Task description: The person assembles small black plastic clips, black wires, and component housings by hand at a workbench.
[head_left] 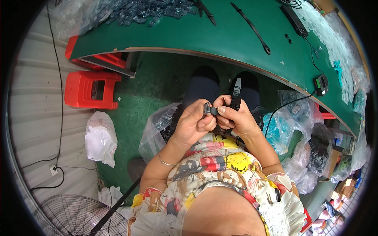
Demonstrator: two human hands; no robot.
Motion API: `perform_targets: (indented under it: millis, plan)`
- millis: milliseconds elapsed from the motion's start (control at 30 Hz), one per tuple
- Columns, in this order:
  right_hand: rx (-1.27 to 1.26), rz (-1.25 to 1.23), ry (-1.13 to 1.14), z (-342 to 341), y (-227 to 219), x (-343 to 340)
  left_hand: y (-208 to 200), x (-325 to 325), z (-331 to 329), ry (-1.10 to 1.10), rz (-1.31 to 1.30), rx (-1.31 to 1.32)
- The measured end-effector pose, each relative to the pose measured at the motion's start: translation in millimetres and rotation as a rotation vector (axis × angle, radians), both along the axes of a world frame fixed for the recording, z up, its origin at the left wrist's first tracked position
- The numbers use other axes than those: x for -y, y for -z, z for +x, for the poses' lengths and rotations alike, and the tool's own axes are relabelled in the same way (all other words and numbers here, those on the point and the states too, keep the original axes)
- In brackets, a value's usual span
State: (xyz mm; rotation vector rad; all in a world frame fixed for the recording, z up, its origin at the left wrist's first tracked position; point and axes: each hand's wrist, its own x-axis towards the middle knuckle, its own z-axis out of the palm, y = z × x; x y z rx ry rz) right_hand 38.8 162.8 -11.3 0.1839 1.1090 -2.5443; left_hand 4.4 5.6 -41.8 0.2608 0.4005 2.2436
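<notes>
Above my lap, both hands meet on a black strap that looks like a watch band. My left hand pinches a small dark, glassy plastic piece between thumb and fingertips, at the strap's left end. Wrapped round the strap is my right hand, its thumb pressed near the joint with that piece. A grey, slotted end of the strap sticks up past the right fingers. Fingers hide part of the strap, so I cannot tell whether the piece is fixed to it.
Ahead, the green table bears a heap of dark clear pieces, a loose black strap and a black power adapter. Red stools and a white bag stand left. A fan is lower left; plastic bags lie right.
</notes>
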Motion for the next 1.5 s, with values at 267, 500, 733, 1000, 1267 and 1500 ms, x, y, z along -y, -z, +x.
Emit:
perform_targets:
  millis: [267, 500, 733, 1000, 1267, 1500]
  plan:
    - [0.020, 0.019, -0.017, 0, 3, 0, 1, 1, 1, -0.011, -0.002, 0.009]
    - [-0.002, 0.079, -0.006, -2, -4, 4, 1, 3, 5, -0.055, -0.179, -0.042]
    - [-0.593, 0.720, 0.269, -8, 11, 12, -14, 10, 5, -0.212, -0.636, -0.215]
    - [-0.267, 0.159, 0.191, 5, 11, 8, -20, 18, 0, -0.191, -0.820, -0.434]
    - [-0.209, -0.020, 0.125, 1, 15, 15, -22, 22, -2, -0.356, -0.938, -0.859]
    - [-0.020, 0.048, 0.005, 4, 11, 12, -31, 27, -4, -0.060, -0.602, -0.110]
